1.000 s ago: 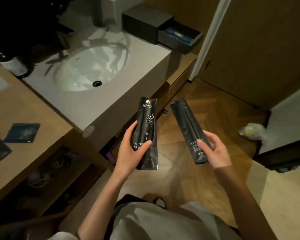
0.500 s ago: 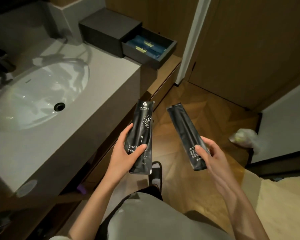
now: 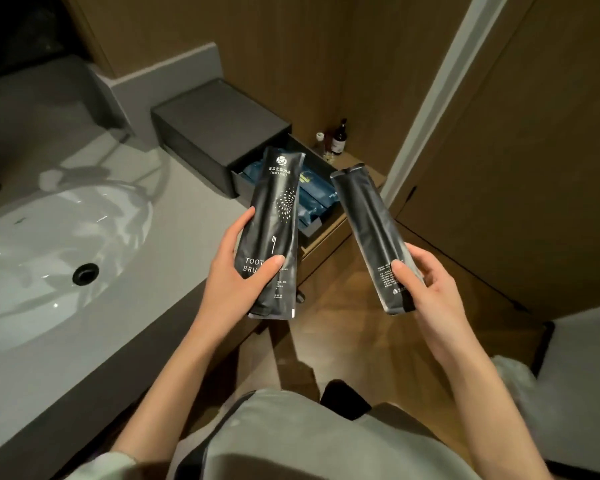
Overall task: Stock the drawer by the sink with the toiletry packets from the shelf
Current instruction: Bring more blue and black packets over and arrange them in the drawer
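Two hands [image 3: 238,268] [image 3: 426,289] raised (each gripping packets [image 3: 274,216] [image 3: 371,230]).

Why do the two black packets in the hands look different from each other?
The left packet shows its printed front: a logo, a dotted burst and big white letters. The right packet shows its plainer back, with only small print near the bottom. The left one stands nearly upright in the left hand; the right one leans left in the right hand. Both are long, black, sealed and held near the bottom.
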Action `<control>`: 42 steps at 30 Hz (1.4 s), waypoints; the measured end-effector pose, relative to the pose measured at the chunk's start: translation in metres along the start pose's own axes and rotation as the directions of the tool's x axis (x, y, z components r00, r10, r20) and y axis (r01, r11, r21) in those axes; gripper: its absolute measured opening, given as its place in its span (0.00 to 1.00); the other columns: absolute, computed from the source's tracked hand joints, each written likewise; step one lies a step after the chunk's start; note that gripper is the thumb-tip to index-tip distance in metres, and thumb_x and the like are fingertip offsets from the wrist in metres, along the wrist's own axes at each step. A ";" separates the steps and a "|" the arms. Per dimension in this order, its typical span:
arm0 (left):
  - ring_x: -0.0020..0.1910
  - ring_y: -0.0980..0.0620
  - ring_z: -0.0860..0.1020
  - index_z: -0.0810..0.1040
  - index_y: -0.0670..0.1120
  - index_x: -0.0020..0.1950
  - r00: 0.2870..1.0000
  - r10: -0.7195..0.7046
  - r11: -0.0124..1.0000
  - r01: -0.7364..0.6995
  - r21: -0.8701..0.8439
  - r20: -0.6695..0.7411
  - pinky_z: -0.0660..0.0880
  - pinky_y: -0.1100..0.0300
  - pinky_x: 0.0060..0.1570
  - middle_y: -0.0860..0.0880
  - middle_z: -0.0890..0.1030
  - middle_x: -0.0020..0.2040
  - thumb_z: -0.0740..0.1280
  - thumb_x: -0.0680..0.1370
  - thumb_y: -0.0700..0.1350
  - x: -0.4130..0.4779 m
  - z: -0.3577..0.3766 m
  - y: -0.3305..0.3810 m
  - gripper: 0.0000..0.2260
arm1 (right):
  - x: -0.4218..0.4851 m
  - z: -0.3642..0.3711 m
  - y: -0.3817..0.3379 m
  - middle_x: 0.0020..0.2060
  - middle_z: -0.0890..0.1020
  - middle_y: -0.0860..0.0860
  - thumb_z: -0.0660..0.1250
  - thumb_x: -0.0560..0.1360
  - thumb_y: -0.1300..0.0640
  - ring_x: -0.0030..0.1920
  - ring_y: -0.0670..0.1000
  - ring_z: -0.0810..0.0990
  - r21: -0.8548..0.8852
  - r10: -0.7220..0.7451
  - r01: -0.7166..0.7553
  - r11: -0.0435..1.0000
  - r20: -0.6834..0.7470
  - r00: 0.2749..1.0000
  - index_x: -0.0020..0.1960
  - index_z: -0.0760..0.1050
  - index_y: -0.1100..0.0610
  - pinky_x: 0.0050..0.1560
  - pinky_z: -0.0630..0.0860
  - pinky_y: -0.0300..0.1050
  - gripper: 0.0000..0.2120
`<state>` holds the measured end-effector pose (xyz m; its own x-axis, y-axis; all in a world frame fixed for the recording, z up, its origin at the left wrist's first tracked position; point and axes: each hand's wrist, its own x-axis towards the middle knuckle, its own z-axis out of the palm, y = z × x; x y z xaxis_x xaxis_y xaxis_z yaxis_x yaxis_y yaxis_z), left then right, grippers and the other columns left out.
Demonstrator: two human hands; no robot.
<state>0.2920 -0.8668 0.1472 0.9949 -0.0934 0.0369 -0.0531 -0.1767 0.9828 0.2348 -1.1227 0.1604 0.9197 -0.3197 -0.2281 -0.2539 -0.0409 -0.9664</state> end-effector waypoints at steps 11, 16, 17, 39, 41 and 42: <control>0.65 0.57 0.74 0.64 0.64 0.71 0.852 -0.150 0.988 0.145 -0.049 -0.502 0.75 0.61 0.59 0.59 0.70 0.70 0.73 0.71 0.51 0.049 0.042 -0.015 0.32 | 0.192 0.033 -0.052 0.57 0.80 0.43 0.66 0.78 0.52 0.58 0.44 0.79 -0.126 -0.046 0.111 0.986 0.431 0.901 0.62 0.74 0.45 0.54 0.77 0.41 0.13; 0.68 0.55 0.71 0.65 0.61 0.71 0.703 -0.218 0.972 0.221 -0.083 -0.677 0.69 0.50 0.69 0.56 0.70 0.71 0.73 0.74 0.45 0.058 0.075 -0.006 0.30 | 0.258 0.062 -0.075 0.53 0.82 0.43 0.65 0.78 0.52 0.51 0.41 0.82 -0.156 -0.038 0.157 0.975 0.581 0.813 0.63 0.75 0.48 0.49 0.81 0.46 0.14; 0.68 0.54 0.71 0.64 0.61 0.72 0.680 -0.231 0.966 0.247 -0.080 -0.696 0.69 0.49 0.68 0.56 0.70 0.71 0.72 0.74 0.45 0.059 0.080 -0.003 0.30 | 0.269 0.070 -0.078 0.53 0.83 0.44 0.65 0.78 0.53 0.51 0.43 0.83 -0.152 -0.031 0.152 0.977 0.600 0.799 0.64 0.75 0.49 0.49 0.81 0.47 0.14; 0.56 0.80 0.68 0.64 0.57 0.73 0.602 -0.201 0.963 0.265 -0.045 -0.772 0.67 0.83 0.48 0.71 0.68 0.61 0.73 0.73 0.48 0.085 0.077 0.015 0.31 | 0.343 0.204 -0.078 0.62 0.78 0.55 0.61 0.80 0.51 0.59 0.60 0.78 -0.471 -0.383 0.752 0.461 0.659 0.647 0.68 0.69 0.54 0.55 0.74 0.54 0.18; 0.55 0.80 0.69 0.65 0.59 0.72 0.595 -0.225 0.963 0.255 -0.085 -0.772 0.68 0.83 0.46 0.72 0.68 0.60 0.72 0.73 0.46 0.089 0.074 0.014 0.30 | 0.342 0.205 -0.079 0.63 0.76 0.55 0.60 0.80 0.49 0.58 0.61 0.78 -0.512 -0.386 0.771 0.377 0.670 0.634 0.67 0.69 0.54 0.53 0.75 0.54 0.18; 0.55 0.80 0.68 0.65 0.60 0.72 0.595 -0.230 0.964 0.248 -0.096 -0.770 0.67 0.83 0.46 0.72 0.69 0.61 0.73 0.73 0.46 0.090 0.072 0.014 0.30 | 0.342 0.205 -0.080 0.63 0.74 0.56 0.59 0.80 0.49 0.57 0.62 0.78 -0.532 -0.372 0.773 0.344 0.679 0.633 0.67 0.69 0.54 0.52 0.74 0.54 0.18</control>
<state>0.3751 -0.9486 0.1507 0.6700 0.7395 -0.0644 0.2033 -0.0994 0.9740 0.6309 -1.0343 0.1351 0.8799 0.4555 0.1349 0.4645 -0.7650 -0.4461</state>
